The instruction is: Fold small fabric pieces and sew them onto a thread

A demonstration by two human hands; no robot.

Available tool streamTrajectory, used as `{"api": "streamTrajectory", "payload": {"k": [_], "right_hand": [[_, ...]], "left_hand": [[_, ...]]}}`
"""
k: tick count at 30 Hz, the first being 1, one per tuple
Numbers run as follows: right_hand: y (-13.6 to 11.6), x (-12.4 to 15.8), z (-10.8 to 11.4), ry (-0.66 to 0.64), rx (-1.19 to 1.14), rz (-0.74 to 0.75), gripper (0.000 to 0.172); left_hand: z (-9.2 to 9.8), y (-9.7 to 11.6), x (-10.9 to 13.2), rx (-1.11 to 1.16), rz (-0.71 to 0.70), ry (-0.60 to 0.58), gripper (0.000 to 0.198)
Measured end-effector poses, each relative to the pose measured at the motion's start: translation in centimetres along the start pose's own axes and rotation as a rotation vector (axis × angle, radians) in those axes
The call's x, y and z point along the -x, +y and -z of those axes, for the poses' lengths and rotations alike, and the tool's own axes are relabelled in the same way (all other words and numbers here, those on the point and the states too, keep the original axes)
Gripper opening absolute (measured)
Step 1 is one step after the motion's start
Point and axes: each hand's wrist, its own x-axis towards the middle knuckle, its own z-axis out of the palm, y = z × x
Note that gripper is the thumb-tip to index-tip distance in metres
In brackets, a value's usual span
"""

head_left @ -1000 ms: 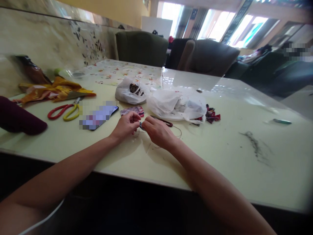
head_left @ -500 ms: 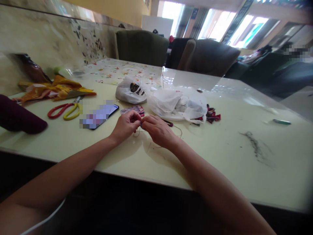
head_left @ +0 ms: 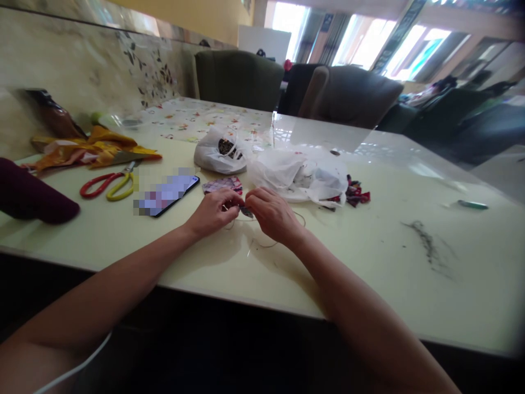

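My left hand [head_left: 216, 212] and my right hand [head_left: 274, 214] meet over the middle of the table, fingertips pinched close together. Between them is a small dark, greyish piece [head_left: 246, 212], too small to name; both hands seem to grip it. A thin cord [head_left: 268, 245] loops on the table below and beside my right hand. Just behind my left hand lies a patterned pink and grey cloth piece [head_left: 223, 185]. Beyond my right hand sits a white plastic bag [head_left: 279, 172], with dark red scraps [head_left: 357, 191] at its right side.
A phone [head_left: 168, 196] and red-and-yellow-handled scissors [head_left: 107, 185] lie left of my hands. Farther left are yellow cloth [head_left: 96, 149] and a dark purple roll [head_left: 36, 194]. A smaller bag [head_left: 219, 153] stands behind. Loose dark threads [head_left: 429, 246] and a green-handled tool [head_left: 472, 204] lie right.
My hands have shifted slightly right and turned, and the small dark piece now shows between my fingertips. The red-brown loop beside my right hand is now hidden. The table items stay put.
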Motion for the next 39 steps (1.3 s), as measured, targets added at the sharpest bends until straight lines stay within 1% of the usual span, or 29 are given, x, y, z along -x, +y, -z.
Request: {"api": "streamTrajectory", "payload": {"k": [5, 9, 13, 17, 21, 24, 26, 29, 32, 37, 39], "right_hand": [[0.4, 0.0, 0.2, -0.012, -0.022, -0.031, 0.026], [0.8, 0.1, 0.4, -0.011, -0.046, -0.032, 0.025], [0.9, 0.1, 0.6, -0.031, -0.111, -0.041, 0.02], [0.4, -0.2, 0.9, -0.032, -0.193, -0.02, 0.019], [-0.3, -0.4, 1.6, -0.019, -0.328, 0.022, 0.022], [-0.4, -0.3, 2.0, -0.056, -0.396, -0.013, 0.019], [-0.3, -0.2, 2.1, -0.101, -0.385, -0.049, 0.016], [-0.1, -0.2, 2.0, -0.161, -0.302, -0.098, 0.015], [-0.1, -0.2, 1.8, -0.169, -0.253, -0.133, 0.013], [-0.2, 0.0, 1.1, -0.145, -0.255, -0.115, 0.014], [-0.3, 0.2, 0.8, -0.132, -0.225, -0.101, 0.015]], "left_hand": [[0.4, -0.9, -0.5, -0.159, -0.195, -0.093, 0.014], [1.0, -1.9, -0.9, -0.315, -0.338, -0.069, 0.016], [1.6, -2.3, -0.9, -0.438, -0.416, -0.045, 0.02], [1.9, -2.0, -0.8, -0.463, -0.412, -0.057, 0.02], [2.0, -1.4, -0.8, -0.365, -0.405, -0.108, 0.021], [2.0, -1.2, -0.9, -0.315, -0.407, -0.137, 0.021], [2.0, -1.3, -1.0, -0.327, -0.398, -0.148, 0.021], [1.9, -1.4, -1.0, -0.372, -0.376, -0.143, 0.019], [1.9, -1.6, -0.9, -0.367, -0.352, -0.139, 0.017], [1.6, -1.4, -0.8, -0.211, -0.277, -0.184, 0.017], [1.4, -1.2, -0.8, -0.12, -0.232, -0.174, 0.015]]}}
